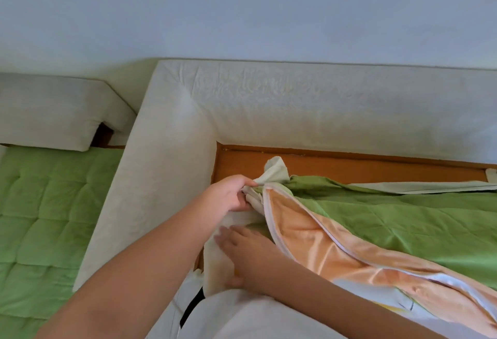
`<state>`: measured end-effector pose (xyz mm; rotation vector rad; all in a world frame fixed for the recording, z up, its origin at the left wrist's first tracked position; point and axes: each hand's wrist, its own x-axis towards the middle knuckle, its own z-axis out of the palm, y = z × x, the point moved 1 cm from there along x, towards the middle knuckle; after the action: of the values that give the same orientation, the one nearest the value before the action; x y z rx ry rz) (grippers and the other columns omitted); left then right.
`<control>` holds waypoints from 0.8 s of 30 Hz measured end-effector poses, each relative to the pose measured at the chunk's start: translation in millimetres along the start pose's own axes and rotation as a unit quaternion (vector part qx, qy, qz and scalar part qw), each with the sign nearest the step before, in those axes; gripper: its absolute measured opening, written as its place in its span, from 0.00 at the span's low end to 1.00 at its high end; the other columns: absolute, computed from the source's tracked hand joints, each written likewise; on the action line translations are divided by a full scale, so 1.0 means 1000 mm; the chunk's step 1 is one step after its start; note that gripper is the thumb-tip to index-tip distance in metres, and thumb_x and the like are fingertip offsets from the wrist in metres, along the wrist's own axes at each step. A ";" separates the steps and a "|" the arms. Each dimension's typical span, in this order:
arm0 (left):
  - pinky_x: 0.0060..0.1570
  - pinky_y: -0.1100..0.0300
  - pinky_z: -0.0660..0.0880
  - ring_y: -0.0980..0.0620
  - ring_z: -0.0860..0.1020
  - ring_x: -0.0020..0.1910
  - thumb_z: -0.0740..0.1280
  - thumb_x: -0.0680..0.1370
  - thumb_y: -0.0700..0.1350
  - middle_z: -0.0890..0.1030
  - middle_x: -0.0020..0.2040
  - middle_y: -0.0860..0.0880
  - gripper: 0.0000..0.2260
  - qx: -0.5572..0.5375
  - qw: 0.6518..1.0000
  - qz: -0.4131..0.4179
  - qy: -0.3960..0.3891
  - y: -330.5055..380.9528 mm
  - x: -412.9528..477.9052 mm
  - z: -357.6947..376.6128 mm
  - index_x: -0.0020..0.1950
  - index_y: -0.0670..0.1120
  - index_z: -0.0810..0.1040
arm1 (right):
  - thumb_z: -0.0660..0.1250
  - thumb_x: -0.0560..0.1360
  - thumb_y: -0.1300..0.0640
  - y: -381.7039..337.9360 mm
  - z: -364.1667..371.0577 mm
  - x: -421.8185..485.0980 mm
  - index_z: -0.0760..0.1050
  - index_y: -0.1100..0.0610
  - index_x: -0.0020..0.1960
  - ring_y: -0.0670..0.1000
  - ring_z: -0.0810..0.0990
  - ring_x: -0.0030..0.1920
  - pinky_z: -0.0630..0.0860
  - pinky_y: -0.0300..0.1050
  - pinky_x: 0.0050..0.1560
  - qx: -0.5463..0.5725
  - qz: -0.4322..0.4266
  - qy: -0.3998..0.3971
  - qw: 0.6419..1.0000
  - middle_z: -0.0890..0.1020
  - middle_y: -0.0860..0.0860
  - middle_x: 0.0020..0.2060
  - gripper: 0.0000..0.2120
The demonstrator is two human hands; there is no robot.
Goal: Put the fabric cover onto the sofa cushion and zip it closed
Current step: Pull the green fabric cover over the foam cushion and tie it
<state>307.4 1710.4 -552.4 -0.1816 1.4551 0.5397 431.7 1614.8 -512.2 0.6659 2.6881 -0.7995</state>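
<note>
A green quilted fabric cover [390, 220] with an orange lining [304, 233] and a white zipper edge lies across the sofa seat, its mouth gaping toward me. The pale foam cushion [217, 263] pokes out at the cover's near left end. My left hand [228, 196] pinches a bunched white and green corner of the cover near the sofa's inner corner. Just below it, my right hand [247, 255] presses flat with straight fingers on the cushion's end, beside the orange lining. Most of the cushion is hidden inside the cover.
The white sofa armrest [150, 190] runs along the left of my hands and the white backrest [336, 112] behind them. Bare orange seat base [349, 168] shows behind the cover. Another green quilted seat [45, 217] lies at far left, with a second white backrest behind it.
</note>
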 end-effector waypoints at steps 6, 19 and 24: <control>0.54 0.44 0.78 0.39 0.80 0.53 0.66 0.75 0.32 0.75 0.60 0.38 0.18 -0.041 0.997 0.035 0.050 0.064 0.020 0.026 0.64 0.37 0.68 | 0.68 0.71 0.41 -0.001 0.054 0.023 0.38 0.60 0.78 0.66 0.33 0.74 0.40 0.70 0.70 -0.164 0.087 0.057 0.981 0.36 0.62 0.75 0.52; 0.54 0.47 0.74 0.40 0.79 0.47 0.55 0.80 0.34 0.80 0.48 0.36 0.09 0.000 0.999 0.035 -0.027 0.150 0.016 -0.015 0.50 0.33 0.75 | 0.69 0.66 0.35 0.081 -0.008 0.112 0.51 0.60 0.78 0.58 0.56 0.76 0.48 0.58 0.75 -0.154 0.152 0.152 0.965 0.56 0.58 0.76 0.51; 0.35 0.45 0.82 0.40 0.84 0.38 0.55 0.82 0.38 0.83 0.43 0.34 0.12 -0.101 0.987 0.078 -0.094 0.150 0.024 -0.054 0.54 0.33 0.76 | 0.75 0.59 0.57 0.113 -0.023 0.154 0.79 0.52 0.60 0.51 0.84 0.38 0.81 0.45 0.39 -0.114 0.230 0.216 0.942 0.84 0.49 0.44 0.28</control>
<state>191.5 1822.8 -551.8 -0.1726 1.2363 0.8106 352.7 1766.4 -600.7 1.4773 2.7376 -0.2313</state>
